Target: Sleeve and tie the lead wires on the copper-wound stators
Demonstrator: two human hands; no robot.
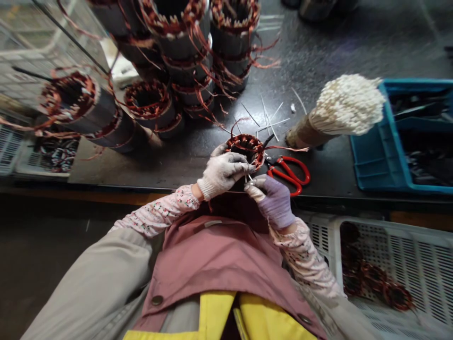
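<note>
At the table's front edge sits a small motor stator [247, 140], a ring wound with copper wire, with loose copper leads sticking out. My left hand [224, 172], in a white glove with greyed fingers, is closed around its near left side. My right hand [274, 198], in a purple glove with pale fingertips, pinches a thin white cord [249, 178] just below the ring's near edge. Beside the right hand lie red-handled scissors [306, 172], their blades partly hidden. Several thin white strips [271, 123] are scattered behind the ring.
Stacked larger stators [186, 45] with trailing copper leads stand at the back left. To the right are an upright bundle of white cords [348, 106] and a blue divided bin [370, 158]. A white plastic crate [406, 231] below the table holds several wound rings.
</note>
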